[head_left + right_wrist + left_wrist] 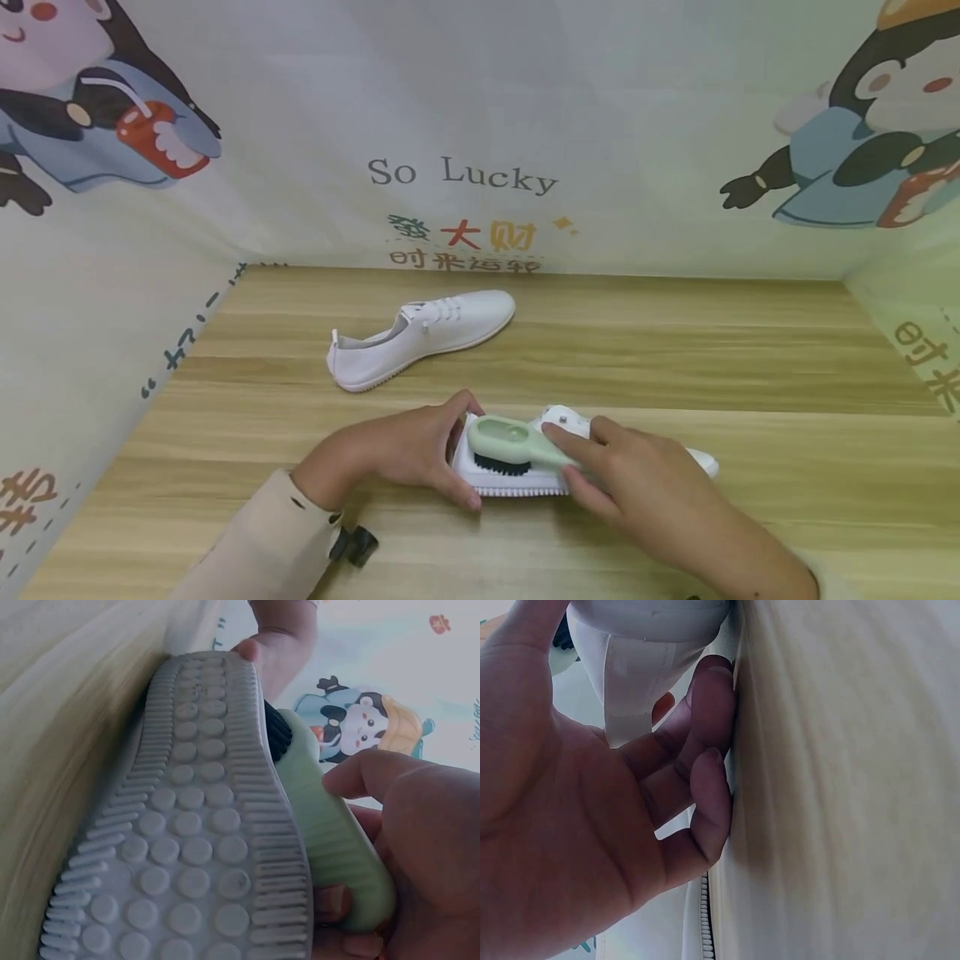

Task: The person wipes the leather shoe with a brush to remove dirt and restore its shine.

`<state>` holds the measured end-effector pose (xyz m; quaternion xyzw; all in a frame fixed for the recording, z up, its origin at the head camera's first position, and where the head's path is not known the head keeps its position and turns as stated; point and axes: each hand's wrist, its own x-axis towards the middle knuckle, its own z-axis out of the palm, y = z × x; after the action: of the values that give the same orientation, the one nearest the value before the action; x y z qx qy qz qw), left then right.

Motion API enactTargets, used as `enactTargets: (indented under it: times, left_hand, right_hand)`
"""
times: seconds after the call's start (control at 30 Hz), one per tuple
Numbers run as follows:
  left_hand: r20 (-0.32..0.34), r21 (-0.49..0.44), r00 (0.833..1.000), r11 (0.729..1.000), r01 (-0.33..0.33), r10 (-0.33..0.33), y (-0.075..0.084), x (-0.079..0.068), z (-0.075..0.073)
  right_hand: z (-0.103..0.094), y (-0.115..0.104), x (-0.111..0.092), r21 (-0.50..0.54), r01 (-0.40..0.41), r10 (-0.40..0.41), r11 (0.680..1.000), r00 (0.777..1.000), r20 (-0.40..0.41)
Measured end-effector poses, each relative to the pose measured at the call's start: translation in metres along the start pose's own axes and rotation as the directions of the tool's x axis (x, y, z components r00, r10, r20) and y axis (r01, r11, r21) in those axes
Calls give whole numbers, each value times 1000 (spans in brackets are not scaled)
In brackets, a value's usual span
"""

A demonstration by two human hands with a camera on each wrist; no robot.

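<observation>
A white shoe [543, 481] lies tipped on its side near the front of the table, its studded sole [189, 825] facing the right wrist camera. My left hand [408, 446] grips the heel end, thumb on the near side and fingers curled around the back of the heel [630, 682]. In my right hand [648, 479] is a pale green brush [504, 439], held by its handle, with its dark bristles [501, 464] against the upper near the heel. The right hand and brush cover the middle of the shoe; its toe shows beyond the hand.
A second white shoe [442, 329] stands upright farther back, toe pointing right. The wood-grain table [712, 350] ends at a printed cloth backdrop [465, 100], with cloth sides left and right. A small black fitting [356, 546] hangs at my left sleeve.
</observation>
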<state>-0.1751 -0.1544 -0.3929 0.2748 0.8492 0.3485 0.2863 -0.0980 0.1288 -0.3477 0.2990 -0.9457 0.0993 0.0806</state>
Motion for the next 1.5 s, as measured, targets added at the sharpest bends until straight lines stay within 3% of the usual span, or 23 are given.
enactTargets:
  times: [0.37, 0.6, 0.73, 1.1, 1.5]
  left_hand:
    - [11, -36, 1000, 999, -11, 12, -2, 0, -1]
    - [3, -4, 1000, 1000, 3, -3, -1, 0, -2]
    - [9, -14, 1000, 1000, 3, -2, -1, 1, -1]
    - [7, -11, 1000, 1000, 11, -11, 0, 0, -1]
    - [8, -15, 1000, 1000, 6, -5, -1, 1, -2]
  right_hand:
    - [-11, 10, -1, 12, -63, 63, 998, 998, -3]
    - [-17, 18, -2, -2, -100, 100, 995, 995, 10]
    - [-19, 22, -3, 10, -103, 103, 995, 994, 36]
    - [-28, 27, -7, 22, -105, 104, 994, 994, 11]
    - [-15, 16, -3, 24, -37, 38, 999, 998, -49]
